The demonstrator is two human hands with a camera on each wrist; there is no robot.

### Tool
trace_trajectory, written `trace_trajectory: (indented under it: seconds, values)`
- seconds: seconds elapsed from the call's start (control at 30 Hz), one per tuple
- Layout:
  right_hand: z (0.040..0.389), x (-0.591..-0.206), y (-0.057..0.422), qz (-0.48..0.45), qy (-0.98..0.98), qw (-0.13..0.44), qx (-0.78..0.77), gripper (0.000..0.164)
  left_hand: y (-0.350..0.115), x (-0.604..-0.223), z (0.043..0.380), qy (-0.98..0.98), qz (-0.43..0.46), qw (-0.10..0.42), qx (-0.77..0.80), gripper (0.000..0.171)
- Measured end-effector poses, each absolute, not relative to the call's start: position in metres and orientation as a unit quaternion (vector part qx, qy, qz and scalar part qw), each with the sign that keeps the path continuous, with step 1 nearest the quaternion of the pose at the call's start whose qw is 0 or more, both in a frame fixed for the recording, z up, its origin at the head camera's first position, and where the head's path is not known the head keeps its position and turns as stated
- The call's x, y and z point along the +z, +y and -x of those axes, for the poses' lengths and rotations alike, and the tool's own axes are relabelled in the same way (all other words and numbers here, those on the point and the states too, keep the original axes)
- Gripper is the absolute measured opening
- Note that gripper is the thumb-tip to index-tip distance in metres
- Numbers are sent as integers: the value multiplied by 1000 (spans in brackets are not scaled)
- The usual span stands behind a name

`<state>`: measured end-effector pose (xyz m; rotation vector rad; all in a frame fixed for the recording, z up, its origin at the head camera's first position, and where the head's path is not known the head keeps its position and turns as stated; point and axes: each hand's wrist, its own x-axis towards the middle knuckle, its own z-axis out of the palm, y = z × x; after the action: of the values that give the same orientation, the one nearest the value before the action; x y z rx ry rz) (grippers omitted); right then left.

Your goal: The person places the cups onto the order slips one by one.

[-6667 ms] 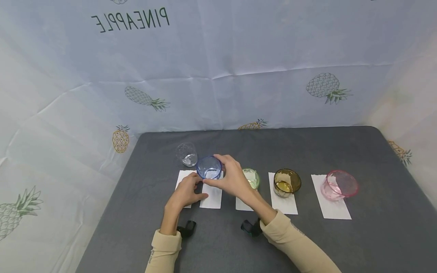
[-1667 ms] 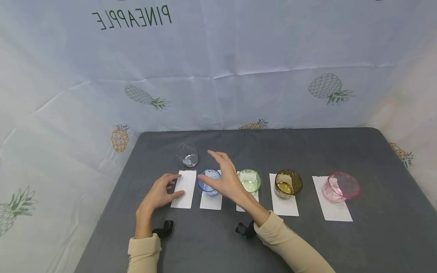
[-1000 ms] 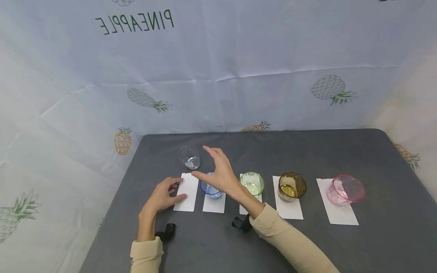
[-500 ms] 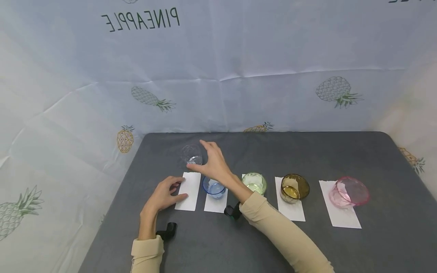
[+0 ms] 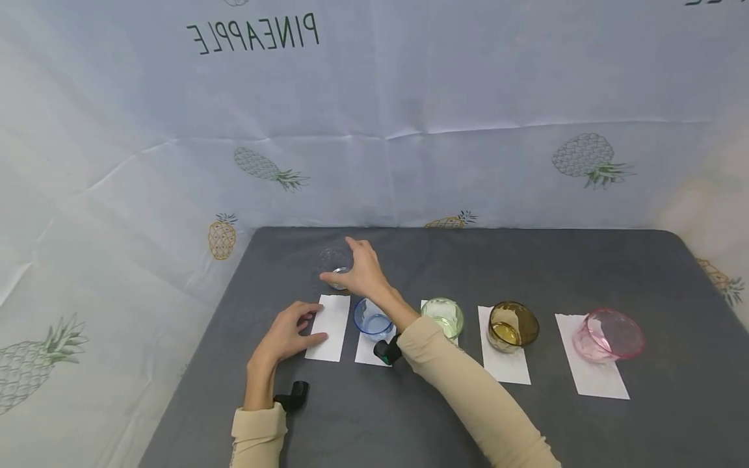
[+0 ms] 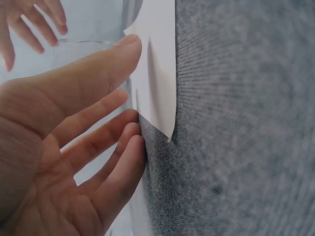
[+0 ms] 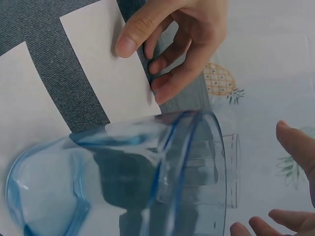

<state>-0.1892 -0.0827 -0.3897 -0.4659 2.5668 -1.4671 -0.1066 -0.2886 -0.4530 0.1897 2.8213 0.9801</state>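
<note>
My left hand (image 5: pixel 287 333) rests at the leftmost white paper (image 5: pixel 332 330), its thumb and fingertips at the paper with a wide gap between them. Across the table, my right hand (image 5: pixel 363 272) reaches over the blue glass (image 5: pixel 373 320) to a clear glass (image 5: pixel 332 261) behind the papers. Thumb and fingers are spread beside that clear glass; in the right wrist view a gap shows between this hand and the glass. The blue glass stands upright on the second paper (image 5: pixel 370 353), partly hidden by my right forearm.
Further right, a green glass (image 5: pixel 443 315), an amber glass (image 5: pixel 513 325) and a pink glass (image 5: pixel 608 335) stand on white papers in the same row. Behind the grey table (image 5: pixel 409 416) hangs a pineapple-print cloth (image 5: pixel 374 97).
The blue glass was set down on the second paper and let go. My right hand then moved back and left to the clear glass, while my left hand shifted to the leftmost paper and stayed.
</note>
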Motion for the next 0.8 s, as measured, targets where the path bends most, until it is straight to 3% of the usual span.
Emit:
trace_trajectory:
  seconds: [0.8]
  values:
    - [201,-409,-103,108,850,107,-505,90,-287,-450,108,946,-79,70,306,51]
